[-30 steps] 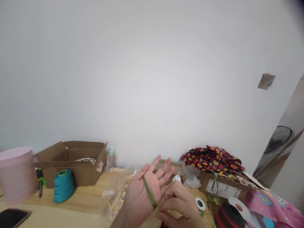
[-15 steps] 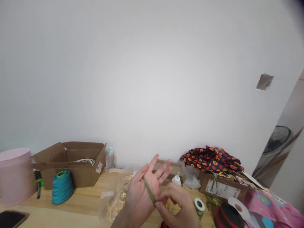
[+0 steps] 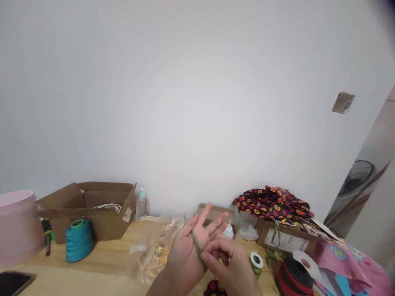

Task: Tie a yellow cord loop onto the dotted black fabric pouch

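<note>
My left hand [image 3: 189, 253] is palm up with its fingers spread, above the table. Across its palm runs a band of green thread [image 3: 196, 246], seemingly looped around the hand, though the back is hidden. My right hand [image 3: 226, 260] is closed in a pinch on the thread beside the left palm. To the right stands a spool of green thread [image 3: 256, 269]; I cannot tell whether the strand leads to it. Below the hands lies a piece of dark patterned fabric [image 3: 215, 288], partly covered.
Left of the hands are a clear plastic bag with yellow cord [image 3: 156, 253], a teal thread cone [image 3: 79, 241], a cardboard box [image 3: 92, 224] and a pink canister [image 3: 20, 230]. Rightward are a black-and-red ribbon roll [image 3: 293, 279], a cardboard box with a label [image 3: 286, 240] and bundled patterned cloth [image 3: 271, 203].
Both hands have shifted slightly to the right in view, the right one still pinching the thread by the left palm. The view has tilted a little, and more patterned fabric shows below.
</note>
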Available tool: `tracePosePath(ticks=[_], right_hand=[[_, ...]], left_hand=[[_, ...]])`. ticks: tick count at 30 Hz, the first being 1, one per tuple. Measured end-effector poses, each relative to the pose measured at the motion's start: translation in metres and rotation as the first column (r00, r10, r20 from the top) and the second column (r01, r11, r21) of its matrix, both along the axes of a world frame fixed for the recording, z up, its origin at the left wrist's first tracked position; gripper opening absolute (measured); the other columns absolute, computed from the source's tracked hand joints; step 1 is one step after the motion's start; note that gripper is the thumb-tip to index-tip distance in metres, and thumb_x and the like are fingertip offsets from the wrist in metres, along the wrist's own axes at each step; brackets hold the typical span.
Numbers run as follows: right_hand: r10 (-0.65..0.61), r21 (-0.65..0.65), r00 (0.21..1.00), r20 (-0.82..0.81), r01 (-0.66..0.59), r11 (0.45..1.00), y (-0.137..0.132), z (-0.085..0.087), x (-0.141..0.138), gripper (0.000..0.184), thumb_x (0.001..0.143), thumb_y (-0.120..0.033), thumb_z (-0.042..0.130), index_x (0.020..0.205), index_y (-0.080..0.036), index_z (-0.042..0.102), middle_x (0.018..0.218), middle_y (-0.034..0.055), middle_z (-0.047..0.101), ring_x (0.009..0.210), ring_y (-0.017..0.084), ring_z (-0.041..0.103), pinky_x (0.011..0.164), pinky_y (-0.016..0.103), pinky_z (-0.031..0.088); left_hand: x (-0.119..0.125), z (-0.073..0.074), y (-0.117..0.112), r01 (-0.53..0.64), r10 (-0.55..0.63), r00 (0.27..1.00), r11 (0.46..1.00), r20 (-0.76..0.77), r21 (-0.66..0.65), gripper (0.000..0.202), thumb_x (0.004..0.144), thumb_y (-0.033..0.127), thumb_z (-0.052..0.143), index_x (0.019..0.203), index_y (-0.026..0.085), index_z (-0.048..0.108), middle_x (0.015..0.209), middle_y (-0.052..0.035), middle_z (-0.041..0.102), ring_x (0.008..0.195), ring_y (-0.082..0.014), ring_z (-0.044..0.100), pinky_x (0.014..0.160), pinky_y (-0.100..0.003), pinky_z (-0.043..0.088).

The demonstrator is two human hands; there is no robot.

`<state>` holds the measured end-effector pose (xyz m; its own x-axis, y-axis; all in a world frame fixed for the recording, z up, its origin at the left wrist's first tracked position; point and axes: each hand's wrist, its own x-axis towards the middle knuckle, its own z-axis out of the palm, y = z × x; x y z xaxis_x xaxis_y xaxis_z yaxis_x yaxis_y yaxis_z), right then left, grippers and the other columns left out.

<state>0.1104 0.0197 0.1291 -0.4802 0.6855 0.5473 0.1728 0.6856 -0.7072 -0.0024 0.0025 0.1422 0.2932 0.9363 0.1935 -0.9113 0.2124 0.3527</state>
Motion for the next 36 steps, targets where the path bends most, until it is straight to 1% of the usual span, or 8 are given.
tracePosePath(ticks=[4,7,12,15,19,25,32,36], right_hand=[[-0.027,0.034,0.998,-0.06,0.029,0.999,-0.001,0.004,0.003,0.011,0.069,-0.016,0.053,0.059,-0.015,0.057,0.048,-0.0047,0.042,0.041,0.006,0.031,0.037,0.017,0.026],[-0.065,0.151,0.997,-0.046,0.071,0.986,-0.003,0.007,0.005,0.011,0.069,-0.017,0.052,0.059,-0.016,0.056,0.049,-0.0039,0.045,0.042,0.007,0.035,0.039,0.017,0.029],[-0.157,0.43,0.986,0.062,0.116,0.895,-0.008,0.001,0.001,0.009,0.058,-0.012,0.056,0.065,-0.018,0.056,0.054,-0.0025,0.051,0.048,0.01,0.046,0.044,0.019,0.034],[-0.226,0.511,0.973,0.049,0.17,0.843,-0.007,-0.007,-0.004,0.009,0.057,-0.011,0.054,0.063,-0.019,0.053,0.054,-0.0018,0.052,0.051,0.012,0.049,0.045,0.019,0.035],[-0.246,0.522,0.969,0.023,0.198,0.829,-0.005,-0.011,-0.006,0.012,0.056,-0.007,0.051,0.06,-0.019,0.051,0.052,-0.002,0.051,0.051,0.012,0.049,0.046,0.02,0.036],[-0.17,0.484,0.985,-0.005,0.151,0.862,-0.005,0.005,0.0,0.011,0.062,-0.008,0.051,0.062,-0.019,0.053,0.053,-0.0016,0.052,0.051,0.011,0.05,0.049,0.02,0.039],[-0.174,0.556,0.984,-0.02,0.156,0.817,-0.005,0.006,-0.002,0.014,0.064,-0.007,0.049,0.063,-0.019,0.055,0.054,0.0004,0.053,0.054,0.013,0.05,0.049,0.021,0.039],[-0.118,0.547,0.993,-0.026,0.113,0.83,-0.006,0.007,0.0,0.015,0.061,-0.005,0.048,0.061,-0.018,0.054,0.053,-0.0004,0.054,0.052,0.012,0.049,0.048,0.021,0.038]], left_hand=[[-0.005,-0.004,0.005,0.024,-0.023,0.998,1.0,0.056,-0.016,0.057,0.085,0.025,0.027,0.132,0.026,-0.004,0.135,-0.0154,0.024,0.119,-0.025,0.034,0.096,-0.043,0.023],[-0.009,-0.008,0.009,-0.016,0.016,0.99,1.0,0.138,0.004,0.053,0.085,0.025,0.024,0.133,0.023,0.001,0.136,-0.0134,0.024,0.12,-0.0251,0.031,0.096,-0.045,0.023],[-0.013,-0.006,0.009,-0.138,0.134,0.959,0.99,0.25,-0.002,0.049,0.084,0.023,0.019,0.132,0.018,0.009,0.136,-0.0103,0.027,0.122,-0.0226,0.029,0.099,-0.043,0.023],[-0.013,-0.005,0.008,-0.158,0.155,0.953,0.987,0.261,-0.008,0.049,0.084,0.023,0.018,0.132,0.016,0.01,0.136,-0.0099,0.028,0.121,-0.0215,0.03,0.099,-0.043,0.022],[-0.014,-0.008,0.009,-0.137,0.13,0.954,0.991,0.27,0.007,0.049,0.084,0.025,0.018,0.132,0.018,0.01,0.136,-0.0083,0.028,0.122,-0.0221,0.028,0.1,-0.045,0.02],[-0.014,-0.003,0.006,-0.084,0.071,0.983,0.994,0.17,0.069,0.047,0.085,0.025,0.023,0.131,0.026,0.012,0.134,-0.0086,0.03,0.121,-0.0248,0.029,0.096,-0.05,0.02],[-0.01,0.008,-0.002,-0.099,0.094,0.993,0.993,0.066,0.067,0.053,0.084,0.023,0.03,0.132,0.027,0.007,0.133,-0.0138,0.029,0.12,-0.0247,0.032,0.096,-0.044,0.023],[-0.009,0.01,-0.003,-0.111,0.109,0.994,0.991,0.024,0.071,0.055,0.084,0.023,0.032,0.132,0.028,0.005,0.132,-0.0143,0.032,0.118,-0.0232,0.035,0.097,-0.041,0.021]])
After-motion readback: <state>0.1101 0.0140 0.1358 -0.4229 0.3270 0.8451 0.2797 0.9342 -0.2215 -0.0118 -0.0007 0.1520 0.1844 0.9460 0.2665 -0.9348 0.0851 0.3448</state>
